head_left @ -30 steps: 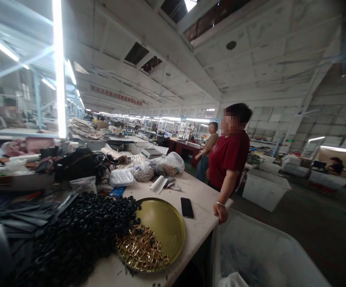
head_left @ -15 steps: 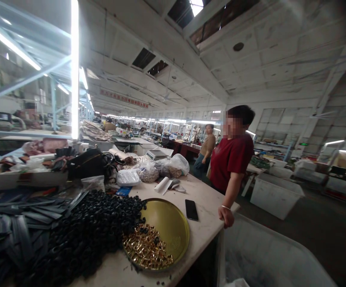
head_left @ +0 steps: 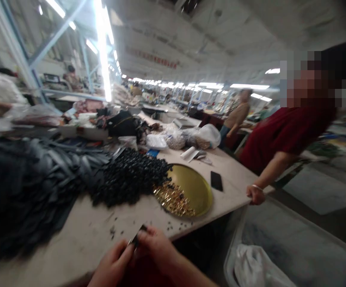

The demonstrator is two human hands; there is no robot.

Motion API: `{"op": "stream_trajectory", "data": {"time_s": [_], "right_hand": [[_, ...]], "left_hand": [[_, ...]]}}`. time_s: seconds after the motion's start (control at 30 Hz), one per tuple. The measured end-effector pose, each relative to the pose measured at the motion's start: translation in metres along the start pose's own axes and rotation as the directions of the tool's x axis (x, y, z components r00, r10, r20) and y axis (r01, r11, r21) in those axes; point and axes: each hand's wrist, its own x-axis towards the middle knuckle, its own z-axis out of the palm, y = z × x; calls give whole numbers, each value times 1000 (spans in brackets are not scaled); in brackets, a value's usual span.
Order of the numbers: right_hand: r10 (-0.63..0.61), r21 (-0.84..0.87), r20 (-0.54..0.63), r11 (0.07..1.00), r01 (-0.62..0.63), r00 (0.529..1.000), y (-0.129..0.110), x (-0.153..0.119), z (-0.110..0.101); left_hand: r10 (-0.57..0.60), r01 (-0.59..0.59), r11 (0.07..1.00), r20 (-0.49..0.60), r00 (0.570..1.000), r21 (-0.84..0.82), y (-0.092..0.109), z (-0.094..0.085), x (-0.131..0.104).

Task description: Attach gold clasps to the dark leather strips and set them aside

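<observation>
Left hand and right hand pinched together on a small dark strip piece at the pale worktable's near edge, round brass-coloured tray at one o'clock, heap of black rings at twelve, co-worker's hand on the table's corner at two o'clock.

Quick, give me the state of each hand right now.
Left hand: pinching one end of a small dark piece.
Right hand: fingers closed on the same dark piece, just above the table edge.
</observation>
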Motion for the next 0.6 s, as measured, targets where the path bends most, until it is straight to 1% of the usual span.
{"op": "stream_trajectory", "data": {"time_s": [0.03,0.07,0.1,0.17,0.27,0.33,0.37,0.43,0.47,0.5,0.53,0.57,0.6], "right_hand": [[107,176,12,978,-107,994,7,-4,4],[180,291,30,940,-181,983,13,-7,6],[224,369,36,903,-221,974,17,-9,7],[312,448,59,841,-304,948,22,-11,5],[376,465,72,807,-365,924,23,-15,4],[366,410,63,839,-358,929,21,-19,5],[334,344,42,880,-328,942,21,-21,7],[205,127,-43,972,-198,978,22,-26,10],[123,0,-87,992,-123,989,23,-27,12],[51,-108,-120,992,-64,991,25,-28,12],[4,-182,-136,983,-29,991,27,-28,13],[-7,-209,-135,978,-22,991,28,-28,12],[11,-206,-121,978,-36,993,30,-26,11]], "left_hand": [[-82,84,996,64,995,-29,-2,-1,-8],[-127,136,988,105,986,-78,-3,-2,-14],[-148,163,978,117,982,-132,-3,-2,-17],[-199,227,957,157,967,-182,-2,-2,-20],[-265,299,936,188,946,-187,1,-1,-23],[-284,317,934,193,939,-164,0,0,-27],[-275,302,943,177,945,-144,-1,1,-29],[-217,227,969,101,971,-95,-3,2,-33],[-176,179,982,45,983,-57,-3,2,-36],[-139,139,990,-1,990,-17,-2,2,-38],[-111,112,994,-30,993,18,-1,2,-41],[-96,97,994,-33,995,47,0,1,-43],[-91,92,994,-12,996,62,1,0,-45]]}}
